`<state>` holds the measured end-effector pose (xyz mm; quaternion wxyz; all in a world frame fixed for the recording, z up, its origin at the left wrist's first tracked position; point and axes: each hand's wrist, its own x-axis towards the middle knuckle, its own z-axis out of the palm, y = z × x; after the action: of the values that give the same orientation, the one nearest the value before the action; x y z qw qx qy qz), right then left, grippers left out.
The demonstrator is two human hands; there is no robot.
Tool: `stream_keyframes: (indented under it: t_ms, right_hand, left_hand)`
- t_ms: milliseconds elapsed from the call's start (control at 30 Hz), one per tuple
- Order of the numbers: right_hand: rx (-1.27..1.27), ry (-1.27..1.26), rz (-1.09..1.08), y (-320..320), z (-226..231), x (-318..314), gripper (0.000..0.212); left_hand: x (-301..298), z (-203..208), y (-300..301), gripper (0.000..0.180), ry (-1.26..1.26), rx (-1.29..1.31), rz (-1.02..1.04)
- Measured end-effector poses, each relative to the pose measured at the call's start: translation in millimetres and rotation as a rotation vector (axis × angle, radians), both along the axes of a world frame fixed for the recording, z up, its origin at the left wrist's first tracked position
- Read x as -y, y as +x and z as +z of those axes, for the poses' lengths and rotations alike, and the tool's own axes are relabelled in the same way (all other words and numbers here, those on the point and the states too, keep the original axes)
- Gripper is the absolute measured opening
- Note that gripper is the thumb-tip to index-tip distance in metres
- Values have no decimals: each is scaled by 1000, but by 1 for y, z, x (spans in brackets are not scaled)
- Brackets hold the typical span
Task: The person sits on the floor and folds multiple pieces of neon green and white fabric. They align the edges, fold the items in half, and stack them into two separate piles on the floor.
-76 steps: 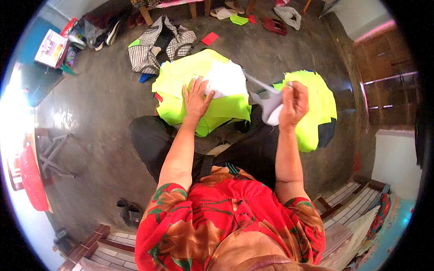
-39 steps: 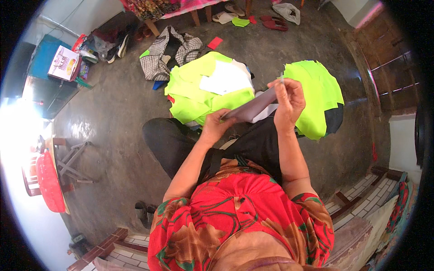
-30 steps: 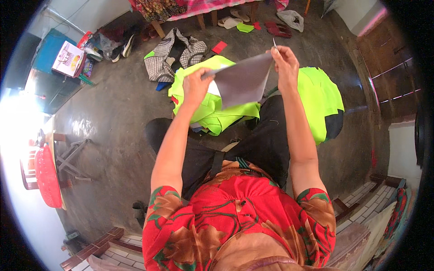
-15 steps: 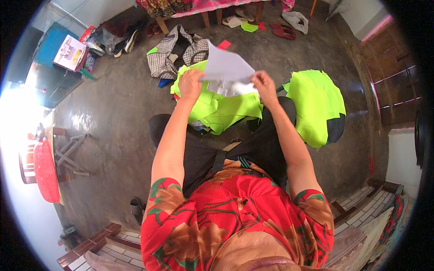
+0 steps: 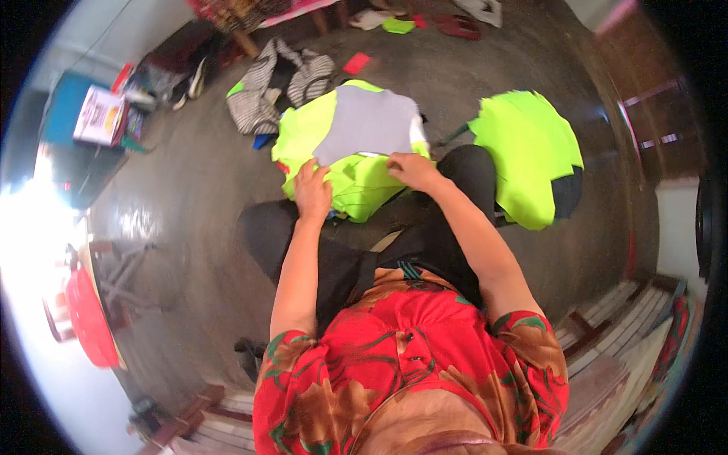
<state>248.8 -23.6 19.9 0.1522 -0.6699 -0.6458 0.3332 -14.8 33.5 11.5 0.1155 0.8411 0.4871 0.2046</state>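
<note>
In front of my crossed legs lies a heap of bright yellow-green cloth pieces [image 5: 364, 189]. On top, a grey cloth piece [image 5: 368, 125] is spread out, its far edge over the heap's far side. My left hand [image 5: 312, 191] rests on the yellow-green cloth near the grey piece's near left corner, fingers spread. At its near right edge is my right hand [image 5: 413, 171], fingers bent and pressed together. What lies under those fingertips is hidden. A second yellow-green cloth pile [image 5: 523, 159], with a dark part at its right, sits beyond my right knee.
Checked cloth [image 5: 262, 91] lies on the floor at the far left of the heap, with a red scrap [image 5: 356, 63] nearby. Dark red shoes [image 5: 457, 26] stand farther back. A red basin [image 5: 91, 318] is at the left, and a box [image 5: 100, 115] stands at the far left.
The grey piece was held up in the air between both hands; now it lies flat on the heap. Both hands have come down toward me, and the left has let go of it.
</note>
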Motion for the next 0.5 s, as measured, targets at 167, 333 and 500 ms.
stream_keyframes:
  t_ms: [167,333,500]
  right_hand:
    - [59,-82,-23,-3,-6,-8,26]
    - [-75,-217,-51,-5,10,-9,26]
    - [-35,98,-40,-6,0,-3,23]
  left_hand:
    - [1,-5,-3,33,1,0,2]
    - [3,5,0,33,-67,-98,31]
    - [17,8,1,34,-2,-59,26]
